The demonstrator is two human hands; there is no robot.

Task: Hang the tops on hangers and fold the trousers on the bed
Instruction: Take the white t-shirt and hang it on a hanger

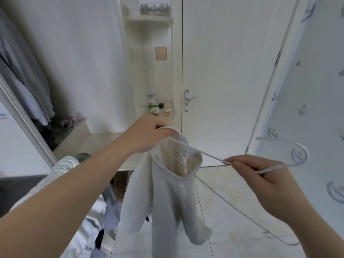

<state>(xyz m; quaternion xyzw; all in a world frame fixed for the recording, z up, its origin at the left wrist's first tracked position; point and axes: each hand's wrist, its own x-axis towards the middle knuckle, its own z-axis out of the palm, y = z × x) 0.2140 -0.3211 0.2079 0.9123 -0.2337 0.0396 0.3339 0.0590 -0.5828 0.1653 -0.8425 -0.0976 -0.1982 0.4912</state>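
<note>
The left fingers (pixel 164 133) clench a fold of the top (pixel 167 198) at its shoulder, beside the collar. The right fingers (pixel 242 162) pinch the hanger (pixel 210 155) just below its hook, which curls off to the right. One hanger arm runs across the neck opening to the left hand (pixel 147 135). The other dips inside the collar and comes out low beside the right hand (pixel 268 185). The top dangles between both hands above the floor, sleeves hanging. A heap of clothes (pixel 87 224) lies lower left. The wardrobe (pixel 20 67) holds grey garments. A shelf (pixel 168 107) carries small boxes; the jar (pixel 154 8) above is too blurred to read.
</note>
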